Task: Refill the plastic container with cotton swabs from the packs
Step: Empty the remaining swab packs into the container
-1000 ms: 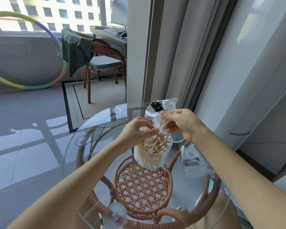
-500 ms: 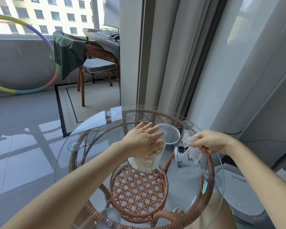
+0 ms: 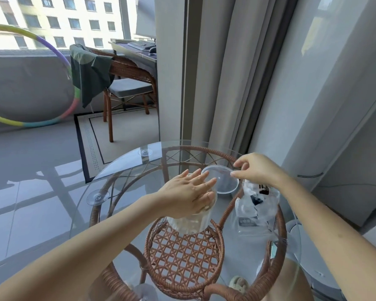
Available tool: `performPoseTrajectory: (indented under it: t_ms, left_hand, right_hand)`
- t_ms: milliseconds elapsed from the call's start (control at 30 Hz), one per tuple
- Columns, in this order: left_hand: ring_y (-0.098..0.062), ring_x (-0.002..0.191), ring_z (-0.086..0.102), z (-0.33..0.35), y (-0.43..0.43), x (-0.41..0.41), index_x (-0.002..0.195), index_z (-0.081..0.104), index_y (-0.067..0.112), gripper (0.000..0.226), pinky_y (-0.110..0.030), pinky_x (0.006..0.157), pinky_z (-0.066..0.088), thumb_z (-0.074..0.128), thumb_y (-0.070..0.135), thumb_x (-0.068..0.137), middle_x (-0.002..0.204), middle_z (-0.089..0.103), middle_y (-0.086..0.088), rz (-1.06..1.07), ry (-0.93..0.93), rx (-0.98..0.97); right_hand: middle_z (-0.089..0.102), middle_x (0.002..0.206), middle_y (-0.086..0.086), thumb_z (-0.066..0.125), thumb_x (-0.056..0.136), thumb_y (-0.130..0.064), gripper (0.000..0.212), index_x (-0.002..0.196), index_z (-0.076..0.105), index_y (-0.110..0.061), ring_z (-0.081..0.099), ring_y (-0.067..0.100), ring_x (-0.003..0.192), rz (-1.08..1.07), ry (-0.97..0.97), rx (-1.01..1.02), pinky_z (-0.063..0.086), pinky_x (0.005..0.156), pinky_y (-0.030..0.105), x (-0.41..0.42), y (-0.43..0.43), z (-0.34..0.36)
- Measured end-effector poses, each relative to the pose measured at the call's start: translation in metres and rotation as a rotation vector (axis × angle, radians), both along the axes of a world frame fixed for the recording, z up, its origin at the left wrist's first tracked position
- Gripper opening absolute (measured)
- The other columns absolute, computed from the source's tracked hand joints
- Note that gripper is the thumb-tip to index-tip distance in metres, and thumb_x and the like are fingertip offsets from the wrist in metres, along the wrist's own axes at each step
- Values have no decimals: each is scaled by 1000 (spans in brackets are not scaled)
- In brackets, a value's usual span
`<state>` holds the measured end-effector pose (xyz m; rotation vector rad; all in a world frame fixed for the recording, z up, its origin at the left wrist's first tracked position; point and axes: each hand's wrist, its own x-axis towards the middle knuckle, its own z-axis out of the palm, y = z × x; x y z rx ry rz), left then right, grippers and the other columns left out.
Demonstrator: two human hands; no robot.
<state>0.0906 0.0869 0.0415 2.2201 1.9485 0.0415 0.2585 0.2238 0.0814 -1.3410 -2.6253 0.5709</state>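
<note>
Left hand (image 3: pixel 188 193): flat fingers (image 3: pixel 205 184) are covering plastic container (image 3: pixel 207 215), mostly hiding cotton swabs (image 3: pixel 187 225) | right hand (image 3: pixel 257 170): fingers are pinching clear lid (image 3: pixel 220 181)

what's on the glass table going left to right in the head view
suction cup → container of cotton swabs → lid → plastic packs; the hands overlap these, so they are left out

Swab-filled container (image 3: pixel 191 224) beside crumpled packs (image 3: pixel 256 206)
</note>
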Motion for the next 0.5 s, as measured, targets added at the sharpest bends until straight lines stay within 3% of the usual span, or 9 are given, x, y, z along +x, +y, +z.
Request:
performPoseTrajectory:
  t_ms: [167, 300, 367, 433, 500]
  left_hand:
    - [-8, 144, 8, 14, -3, -6, 144, 26, 32, 48, -25, 112, 2, 24, 44, 97, 155, 20, 10, 259, -476, 185]
    - [-15, 141, 25, 13, -2, -14, 140, 38, 24, 50, -38, 117, 17, 19, 44, 98, 151, 33, 2, 368, -398, 173]
    - [-21, 132, 40, 8, -2, -16, 137, 42, 19, 51, -34, 108, 32, 21, 44, 98, 143, 45, -4, 446, -550, 126]
    - [-21, 124, 48, 3, -3, -16, 134, 45, 18, 48, -30, 97, 38, 29, 43, 97, 137, 51, -6, 527, -781, 75]
    - [-19, 118, 51, -2, -3, -16, 132, 49, 19, 43, -29, 92, 42, 38, 39, 96, 134, 53, -5, 601, -898, 69]
  right_hand:
    - [62, 123, -2, 61, 82, -44, 42, 118, 62, -24, 57, 20, 111, 194, -306, 182, 47, 91, 36, -27, -3, -32]
    - [66, 111, 4, 54, 87, -42, 35, 108, 61, -15, 59, 27, 104, 258, -501, 332, 41, 92, 39, -37, -2, -59]
    - [68, 105, 6, 49, 91, -33, 27, 102, 62, -12, 61, 27, 99, 283, -506, 410, 41, 85, 37, -39, -4, -67]
    - [69, 101, 8, 46, 93, -20, 19, 97, 62, -11, 64, 29, 93, 312, -515, 526, 42, 76, 33, -40, -6, -72]
    - [70, 99, 9, 46, 89, -7, 18, 93, 64, -10, 65, 30, 91, 344, -524, 594, 41, 70, 30, -41, -8, -75]
